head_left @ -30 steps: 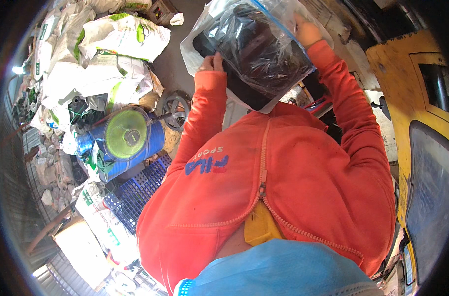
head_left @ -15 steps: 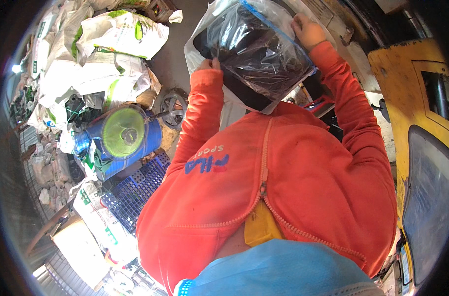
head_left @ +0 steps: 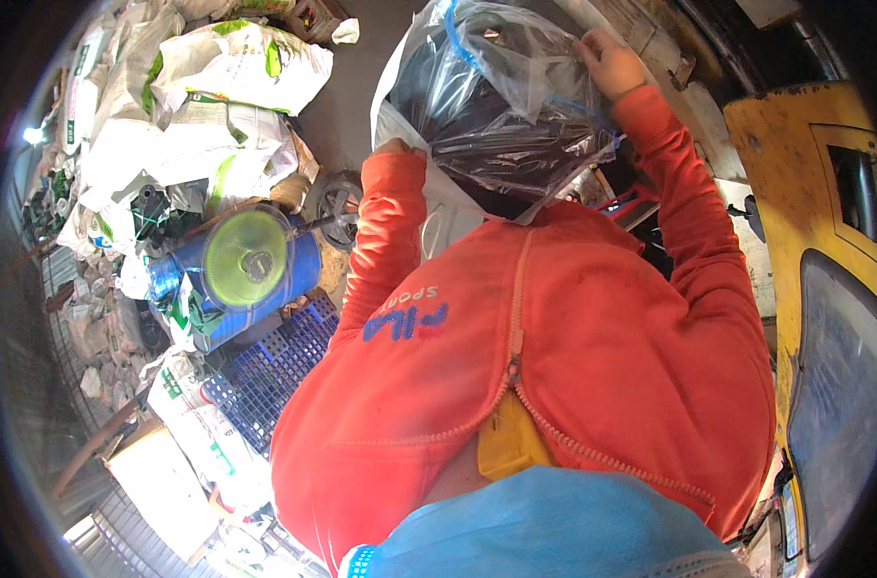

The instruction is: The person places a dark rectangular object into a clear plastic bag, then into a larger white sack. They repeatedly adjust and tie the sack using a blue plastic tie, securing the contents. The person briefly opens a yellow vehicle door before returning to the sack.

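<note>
Nearest to us, our orange zip-up jacket [head_left: 573, 385] fills the view; beyond it both arms reach up. Our left hand [head_left: 397, 147] sits at the lower left edge of a clear crinkled plastic bag with dark contents [head_left: 506, 106], fingers hidden, so we cannot tell their grip. Our right hand [head_left: 607, 63] pinches the bag's upper right edge, fingers curled. That thin film could tear or slip under the dark load. Further left, a blue drum with a green lid [head_left: 246, 260] and white sacks [head_left: 226, 77].

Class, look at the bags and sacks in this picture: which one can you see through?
The clear plastic bag held up between the left hand and right hand; dark contents show through it. The white sacks heaped on the left are opaque.
</note>
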Available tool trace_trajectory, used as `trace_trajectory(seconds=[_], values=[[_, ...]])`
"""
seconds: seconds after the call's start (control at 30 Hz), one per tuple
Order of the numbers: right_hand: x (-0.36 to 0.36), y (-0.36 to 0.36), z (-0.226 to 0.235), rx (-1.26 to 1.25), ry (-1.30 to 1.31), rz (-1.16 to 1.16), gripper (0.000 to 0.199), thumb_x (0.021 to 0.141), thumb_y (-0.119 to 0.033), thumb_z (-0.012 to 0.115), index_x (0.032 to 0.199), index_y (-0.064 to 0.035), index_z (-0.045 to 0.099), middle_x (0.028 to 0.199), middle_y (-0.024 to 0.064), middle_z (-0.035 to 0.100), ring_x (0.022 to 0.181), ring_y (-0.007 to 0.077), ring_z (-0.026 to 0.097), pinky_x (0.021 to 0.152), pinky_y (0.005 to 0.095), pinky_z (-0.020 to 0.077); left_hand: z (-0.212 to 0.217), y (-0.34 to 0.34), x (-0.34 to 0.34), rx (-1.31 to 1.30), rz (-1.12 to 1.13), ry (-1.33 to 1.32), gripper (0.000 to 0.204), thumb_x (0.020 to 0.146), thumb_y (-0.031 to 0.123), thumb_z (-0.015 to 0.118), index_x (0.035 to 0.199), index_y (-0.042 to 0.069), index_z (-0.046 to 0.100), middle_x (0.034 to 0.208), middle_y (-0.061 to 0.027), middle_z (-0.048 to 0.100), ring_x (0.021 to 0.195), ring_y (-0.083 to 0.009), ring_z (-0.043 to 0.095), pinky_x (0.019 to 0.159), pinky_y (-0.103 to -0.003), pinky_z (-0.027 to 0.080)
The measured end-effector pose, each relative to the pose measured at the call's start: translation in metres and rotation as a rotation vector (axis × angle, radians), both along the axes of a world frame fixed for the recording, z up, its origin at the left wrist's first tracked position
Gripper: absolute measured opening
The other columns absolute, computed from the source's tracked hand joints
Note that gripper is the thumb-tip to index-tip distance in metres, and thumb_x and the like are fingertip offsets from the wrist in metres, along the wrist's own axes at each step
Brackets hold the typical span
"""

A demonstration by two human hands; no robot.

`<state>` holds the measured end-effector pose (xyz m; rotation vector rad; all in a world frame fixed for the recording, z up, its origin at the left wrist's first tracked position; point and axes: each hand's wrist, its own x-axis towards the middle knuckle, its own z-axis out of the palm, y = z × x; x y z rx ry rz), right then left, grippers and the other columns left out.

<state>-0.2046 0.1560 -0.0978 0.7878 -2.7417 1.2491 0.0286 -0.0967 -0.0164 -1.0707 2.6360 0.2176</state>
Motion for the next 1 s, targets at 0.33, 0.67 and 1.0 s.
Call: trace_trajectory(seconds=[0.33, 0.67, 1.0], values=[[0.007, -0.002, 0.003, -0.037, -0.009, 0.013, 0.026, 0.083, -0.034, 0.056, 0.093, -0.0096, 0.057, 0.077, 0.0096, 0.063, 0.067, 0.0251, 0.06, 0.061, 0.033, 0.0469, 0.021, 0.094, -0.027, 0.136, -0.639, 0.83, 0.088, 0.061, 0.043, 0.071, 0.125, -0.005, 0.032, 0.124, -0.0231, 0.039, 0.118, -0.0393, 0.035, 0.099, -0.048, 0.026], [0.08, 0.067, 0.085, -0.36, 0.302, 0.062, 0.023, 0.073, -0.014, 0.069, 0.09, -0.0024, 0.057, 0.078, 0.0087, 0.06, 0.068, 0.0203, 0.059, 0.062, 0.0304, 0.0467, -0.022, 0.115, -0.018, 0.005, -0.604, 0.4, 0.118, 0.045, 0.056, 0.073, 0.134, -0.001, 0.02, 0.141, -0.0217, 0.015, 0.131, -0.042, 0.004, 0.1, -0.062, -0.003], [0.147, 0.054, 0.045, -0.485, -0.679, -0.004, 0.019, 0.078, -0.018, 0.067, 0.087, -0.0016, 0.061, 0.072, 0.0004, 0.059, 0.065, 0.006, 0.05, 0.056, 0.0244, 0.0424, -0.024, 0.119, -0.019, -0.045, -0.605, 0.43, 0.118, 0.047, 0.058, 0.07, 0.136, 0.002, 0.016, 0.138, -0.0221, 0.021, 0.131, -0.0426, 0.004, 0.099, -0.061, -0.005]])
